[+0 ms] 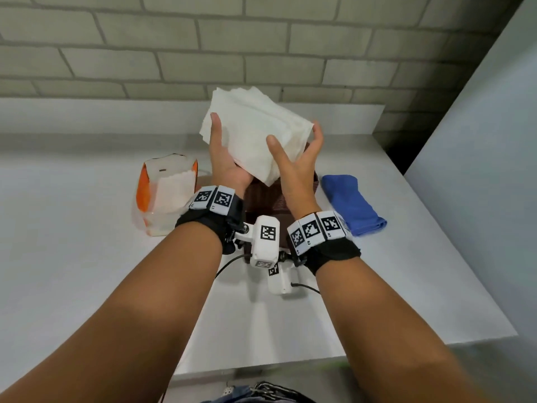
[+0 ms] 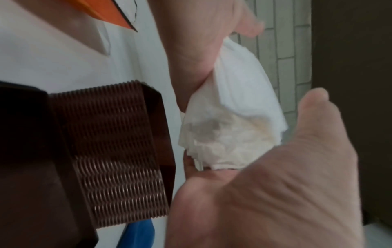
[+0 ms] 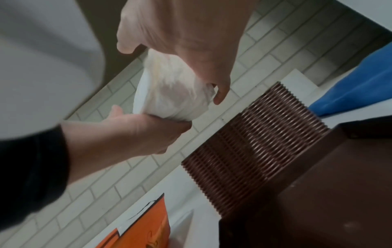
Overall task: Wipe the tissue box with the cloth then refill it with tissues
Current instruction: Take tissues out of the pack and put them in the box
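A thick stack of white tissues (image 1: 255, 132) is held in the air by both hands, just above the brown ribbed tissue box (image 1: 261, 199). My left hand (image 1: 223, 155) supports the stack from below with its thumb on top. My right hand (image 1: 299, 146) cups the stack's right edge between thumb and fingers. In the left wrist view the tissues (image 2: 233, 125) sit between my left hand (image 2: 275, 184) and right hand (image 2: 201, 42), beside the box (image 2: 110, 142). The right wrist view shows the tissues (image 3: 169, 94) above the box (image 3: 265, 142). The blue cloth (image 1: 351, 205) lies folded right of the box.
An opened orange and white tissue pack (image 1: 168, 193) lies on the white counter (image 1: 87, 257) left of the box. A brick wall (image 1: 261, 39) runs behind the counter. A pale panel (image 1: 479, 170) stands at the right past the counter's edge.
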The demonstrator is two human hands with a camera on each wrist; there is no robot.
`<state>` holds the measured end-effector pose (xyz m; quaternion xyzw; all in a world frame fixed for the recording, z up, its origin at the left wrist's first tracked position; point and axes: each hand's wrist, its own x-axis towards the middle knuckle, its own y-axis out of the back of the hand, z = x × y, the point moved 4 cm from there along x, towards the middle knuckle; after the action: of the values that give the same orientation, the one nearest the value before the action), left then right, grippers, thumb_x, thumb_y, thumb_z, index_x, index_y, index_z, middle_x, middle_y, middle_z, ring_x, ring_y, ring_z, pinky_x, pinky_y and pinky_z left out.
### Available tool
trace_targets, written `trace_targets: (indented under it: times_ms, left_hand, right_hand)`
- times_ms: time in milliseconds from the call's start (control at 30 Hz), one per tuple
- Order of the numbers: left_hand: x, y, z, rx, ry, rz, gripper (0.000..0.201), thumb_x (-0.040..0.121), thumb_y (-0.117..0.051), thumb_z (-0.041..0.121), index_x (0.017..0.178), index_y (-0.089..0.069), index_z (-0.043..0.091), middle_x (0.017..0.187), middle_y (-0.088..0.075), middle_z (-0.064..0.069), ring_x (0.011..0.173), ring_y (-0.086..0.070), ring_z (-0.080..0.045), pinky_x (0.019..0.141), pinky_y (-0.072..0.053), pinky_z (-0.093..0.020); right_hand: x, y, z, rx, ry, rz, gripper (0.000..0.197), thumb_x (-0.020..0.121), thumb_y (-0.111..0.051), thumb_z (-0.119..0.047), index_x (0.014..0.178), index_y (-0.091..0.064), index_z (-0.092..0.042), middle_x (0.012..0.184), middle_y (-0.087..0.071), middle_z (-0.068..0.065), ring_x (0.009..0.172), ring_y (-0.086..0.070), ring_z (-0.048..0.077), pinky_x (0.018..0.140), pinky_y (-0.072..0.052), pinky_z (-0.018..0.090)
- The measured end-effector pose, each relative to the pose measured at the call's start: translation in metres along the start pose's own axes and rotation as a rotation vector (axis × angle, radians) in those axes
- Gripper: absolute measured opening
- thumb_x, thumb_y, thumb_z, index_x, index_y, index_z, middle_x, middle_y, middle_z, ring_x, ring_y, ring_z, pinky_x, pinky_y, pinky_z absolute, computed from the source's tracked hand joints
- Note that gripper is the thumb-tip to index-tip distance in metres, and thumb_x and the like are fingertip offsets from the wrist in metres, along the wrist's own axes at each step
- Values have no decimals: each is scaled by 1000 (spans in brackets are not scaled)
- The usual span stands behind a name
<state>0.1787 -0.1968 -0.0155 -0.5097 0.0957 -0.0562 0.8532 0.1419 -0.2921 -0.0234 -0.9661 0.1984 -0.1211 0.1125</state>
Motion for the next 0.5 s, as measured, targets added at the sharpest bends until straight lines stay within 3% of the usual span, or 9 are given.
trace_targets:
  times_ms: [67, 200, 333, 433, 500]
  left_hand:
    - [2, 0, -5, 15, 30, 16, 54, 89, -55, 46, 128, -58, 10, 117, -66, -15, 111, -61, -33, 103, -44, -50]
    - [7, -4, -10, 52, 24, 1, 34, 92, -52, 39, 105, -64, 11, 90, -75, -12, 93, -67, -29, 86, -55, -44]
    - [11, -5, -15, 69, 38, 3, 35, 93, -53, 39, 106, -63, 8, 93, -75, -14, 103, -63, -32, 97, -47, -51]
    - [15, 3, -9, 41, 48, 30, 39, 89, -60, 37, 115, -60, 8, 113, -68, -18, 118, -57, -37, 102, -41, -58]
    - [19, 9, 2, 120, 58, 60, 34, 90, -59, 34, 111, -62, 8, 109, -69, -18, 115, -59, -36, 101, -43, -56]
  right_hand:
    - [1, 8, 2, -23, -7, 17, 96, 80, -72, -17, 150, -7, -16, 147, -35, 5, 131, -42, 15, 110, -38, 32]
    - [6, 14, 3, -205, 57, -55, 100, 82, -69, -5, 151, 1, -18, 145, -32, 1, 126, -38, 8, 104, -35, 21]
    - [12, 13, 1, -191, 24, -58, 116, 73, -78, -5, 150, 8, -18, 150, -26, 5, 131, -38, 14, 110, -35, 29]
    - [25, 24, 4, -110, -124, -18, 111, 70, -82, -10, 150, -6, -17, 150, -34, 8, 131, -45, 19, 110, -40, 38]
    - [32, 31, 3, -68, -228, -50, 90, 68, -82, -14, 143, -31, -9, 138, -52, 10, 122, -56, 24, 103, -47, 44]
